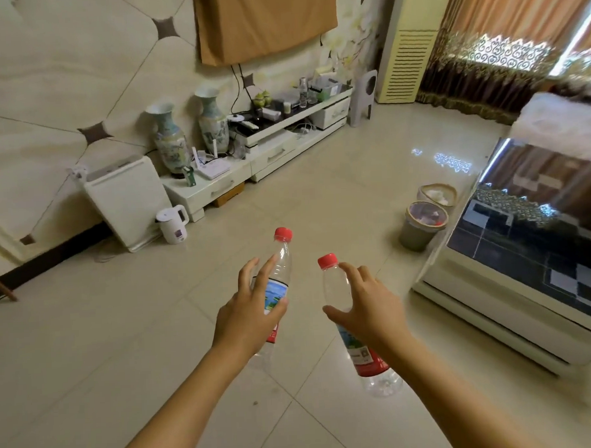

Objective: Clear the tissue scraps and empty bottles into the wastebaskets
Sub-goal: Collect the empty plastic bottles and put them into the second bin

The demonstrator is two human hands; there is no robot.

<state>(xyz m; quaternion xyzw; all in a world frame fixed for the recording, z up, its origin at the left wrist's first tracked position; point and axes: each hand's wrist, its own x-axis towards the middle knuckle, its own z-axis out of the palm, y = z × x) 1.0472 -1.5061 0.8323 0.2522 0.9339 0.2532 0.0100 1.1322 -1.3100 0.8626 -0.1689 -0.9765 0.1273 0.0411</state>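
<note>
The middle of the left bottle (282, 258) is hidden behind the left hand (249, 312), and part of the right bottle (337, 283) is covered by the right hand (370, 308). What fills the 2 wastebaskets (419, 232) at the far right is too small to be told. The glass-topped table (514, 302) is cut off by the right edge. Small items on the far TV stand (284, 149) are blurred.

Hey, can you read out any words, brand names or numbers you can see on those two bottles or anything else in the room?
None can be read.
Left bottle, held by the left hand: blue, white and red label, print too blurred.
Right bottle, held by the right hand: red label with a small square code, print too small.
White kettle: dark sticker, unreadable.
Green box on the TV stand: print too small.
</note>
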